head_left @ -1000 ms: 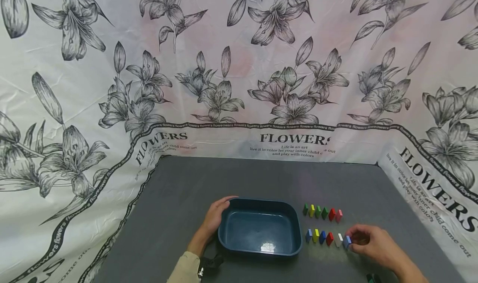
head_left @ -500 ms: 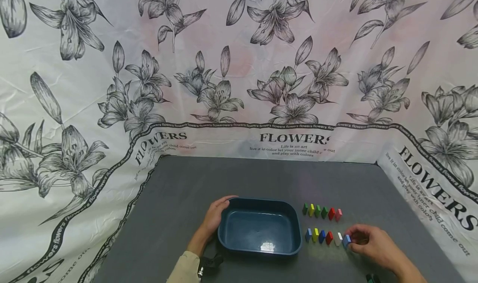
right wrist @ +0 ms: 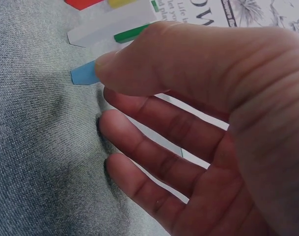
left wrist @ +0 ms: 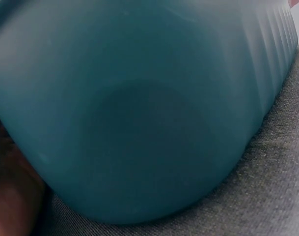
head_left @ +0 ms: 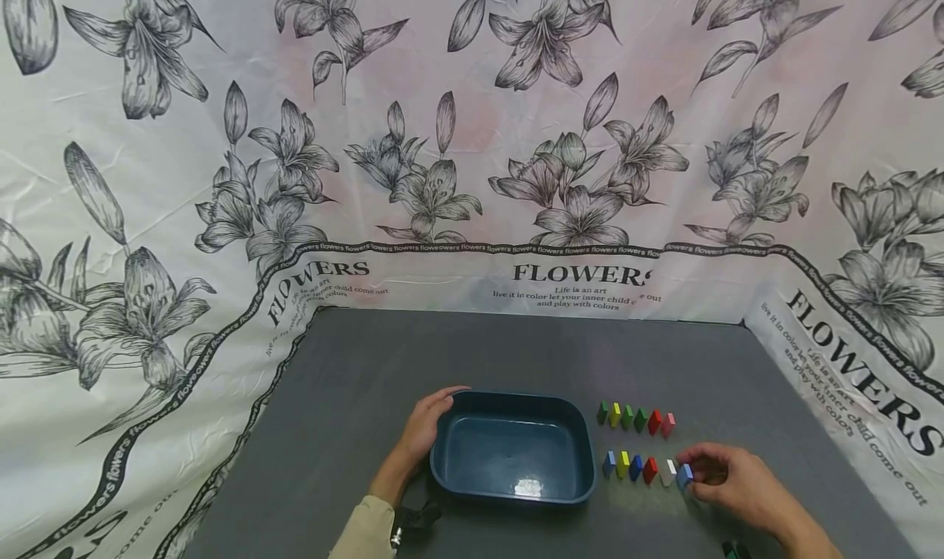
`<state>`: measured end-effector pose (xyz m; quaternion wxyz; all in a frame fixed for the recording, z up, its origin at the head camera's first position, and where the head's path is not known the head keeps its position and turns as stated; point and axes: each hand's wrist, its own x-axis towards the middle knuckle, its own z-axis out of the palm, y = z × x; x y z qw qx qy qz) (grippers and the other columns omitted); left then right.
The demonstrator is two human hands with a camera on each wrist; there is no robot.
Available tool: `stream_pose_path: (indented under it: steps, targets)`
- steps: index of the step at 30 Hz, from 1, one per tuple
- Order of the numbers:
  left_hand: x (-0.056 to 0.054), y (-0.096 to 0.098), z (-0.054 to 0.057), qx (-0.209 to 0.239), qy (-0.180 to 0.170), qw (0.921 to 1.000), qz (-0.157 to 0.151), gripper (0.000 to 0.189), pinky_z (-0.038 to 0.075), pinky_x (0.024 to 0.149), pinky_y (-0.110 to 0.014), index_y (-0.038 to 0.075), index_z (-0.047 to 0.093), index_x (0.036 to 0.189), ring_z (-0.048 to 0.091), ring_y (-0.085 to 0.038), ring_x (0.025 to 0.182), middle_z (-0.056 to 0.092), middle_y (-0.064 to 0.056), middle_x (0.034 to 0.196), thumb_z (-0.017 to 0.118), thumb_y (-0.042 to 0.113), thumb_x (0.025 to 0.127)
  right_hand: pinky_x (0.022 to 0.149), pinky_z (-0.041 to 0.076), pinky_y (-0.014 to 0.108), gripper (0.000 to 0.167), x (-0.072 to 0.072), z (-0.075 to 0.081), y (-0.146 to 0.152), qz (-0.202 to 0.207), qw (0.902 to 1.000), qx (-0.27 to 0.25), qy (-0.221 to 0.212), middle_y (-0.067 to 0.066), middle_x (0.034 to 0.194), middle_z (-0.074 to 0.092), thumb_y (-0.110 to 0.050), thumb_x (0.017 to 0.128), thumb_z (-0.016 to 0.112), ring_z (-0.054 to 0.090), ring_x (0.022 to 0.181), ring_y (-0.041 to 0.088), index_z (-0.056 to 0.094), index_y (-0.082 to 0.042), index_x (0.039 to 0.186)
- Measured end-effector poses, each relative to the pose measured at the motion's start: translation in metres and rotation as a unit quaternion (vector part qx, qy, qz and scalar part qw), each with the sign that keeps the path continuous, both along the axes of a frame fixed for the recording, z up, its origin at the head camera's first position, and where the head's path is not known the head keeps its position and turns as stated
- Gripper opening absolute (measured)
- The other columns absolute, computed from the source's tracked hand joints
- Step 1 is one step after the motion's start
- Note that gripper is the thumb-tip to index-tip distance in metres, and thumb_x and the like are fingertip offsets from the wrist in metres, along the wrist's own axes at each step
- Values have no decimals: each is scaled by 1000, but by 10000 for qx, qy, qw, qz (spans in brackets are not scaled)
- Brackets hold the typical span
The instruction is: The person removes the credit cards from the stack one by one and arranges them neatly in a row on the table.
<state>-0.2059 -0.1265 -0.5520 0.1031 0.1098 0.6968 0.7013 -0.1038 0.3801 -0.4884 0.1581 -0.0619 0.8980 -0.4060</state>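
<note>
My right hand [head_left: 741, 477] pinches a light blue domino [head_left: 685, 474] between thumb and forefinger at the right end of the nearer row. In the right wrist view the thumb covers part of this blue domino [right wrist: 84, 73], and the other fingers are loosely bent below it. A white domino [head_left: 668, 472] stands upright just left of it. My left hand [head_left: 420, 429] grips the far left corner of a dark blue rectangular tub [head_left: 512, 496]. The tub's outer wall [left wrist: 144, 123] fills most of the left wrist view, hiding most of that hand.
Left of the white domino, the nearer row has a red domino [head_left: 650, 470] and several others. A farther row of upright dominoes, with a green domino [head_left: 603, 412] at its left end, stands behind. Flower-printed cloth [head_left: 435, 280] rises around the grey table [head_left: 354, 362].
Nothing in the scene visibly shifts except tiny movements of the right fingers at the light blue domino. The left hand and the tub stay in place.
</note>
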Motion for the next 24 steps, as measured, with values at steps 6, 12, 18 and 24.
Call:
stream_pose_path:
  steps: [6, 12, 18, 24]
  targets:
    - [-1, 0, 0, -60, 46, 10000, 26, 43, 52, 112, -32, -2, 66, 146, 63, -36, 138, 68, -23, 147, 41, 17, 117, 76, 63, 27, 41, 1, 1, 0, 96, 9998, -23, 149, 20, 119, 78, -9, 91, 83, 73, 91, -1, 72, 4, 128]
    - [-1, 0, -2, -103, 68, 9999, 21, 43, 52, 114, -35, -2, 66, 146, 62, -37, 138, 68, -23, 147, 42, 17, 117, 78, 63, 26, 44, 3, 1, 3, 216, 9995, 44, 243, 23, 120, 78, -6, 92, 81, 73, 92, 0, 69, 9, 131]
    - [-2, 0, -1, -138, 107, 9998, 89, 42, 51, 112, -30, -2, 67, 145, 62, -36, 138, 69, -22, 147, 43, 17, 117, 78, 63, 26, 47, 6, 3, 6, 160, 9997, 34, 171, 23, 121, 77, -3, 92, 78, 74, 93, 2, 67, 10, 136]
    - [-3, -1, -2, -54, 84, 9999, 74, 42, 50, 111, -26, -1, 67, 145, 61, -37, 139, 69, -22, 147, 43, 18, 116, 79, 63, 26, 49, 10, 4, 10, 182, 9992, 155, 317, 25, 123, 77, -3, 92, 78, 74, 95, 2, 66, 10, 137]
